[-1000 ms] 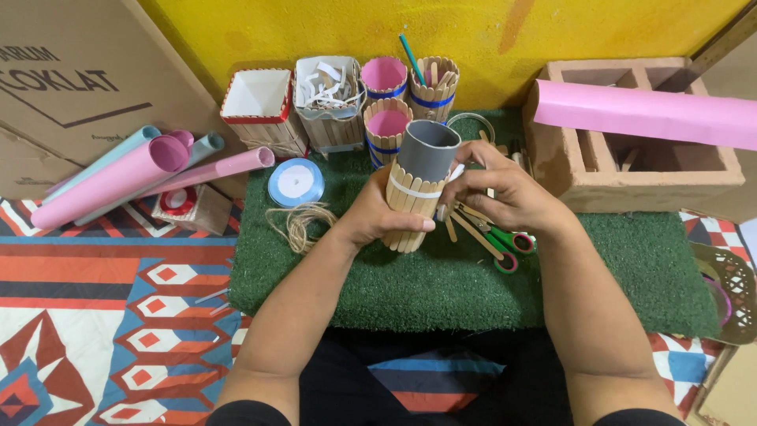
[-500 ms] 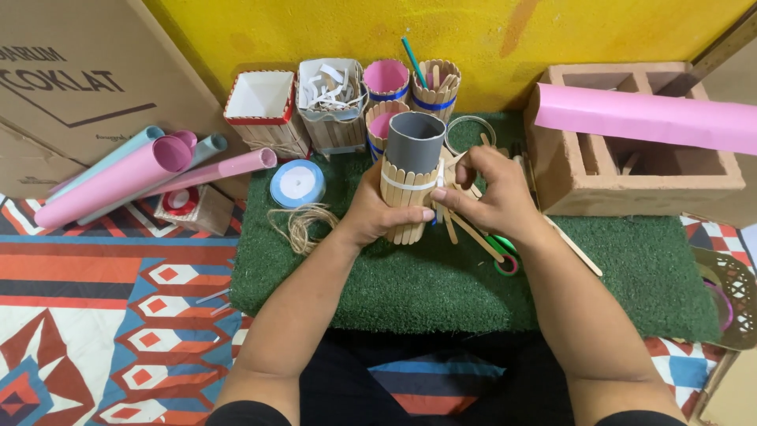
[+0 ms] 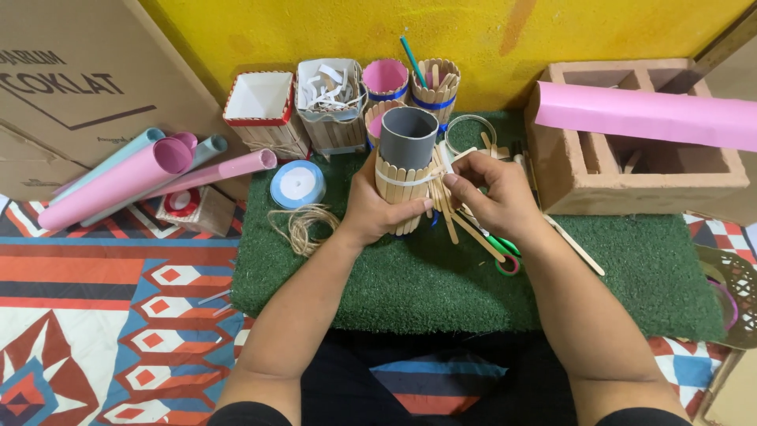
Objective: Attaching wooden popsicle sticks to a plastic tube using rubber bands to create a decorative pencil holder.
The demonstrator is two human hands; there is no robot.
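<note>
1. The green mat carries the work; its near half lies open, its far edge is crowded with cups and boxes against the yellow wall.
2. To our right a brick block sits at the mat's side edge with a pink roll across its top; to our left more rolls lie off the mat on a patterned cloth.
3. Both forearms come in from the bottom edge and meet at mid-mat.
4. Our left hand wraps around the grey tube, holding it upright just above the mat; wooden sticks ring its lower part.
5. Our right hand grasps loose sticks at the tube's right side, fingertips pinched against the ring.
6. Scissors and one stray stick lie just beside the right wrist; twine and a blue tape reel lie near the left wrist.
</note>
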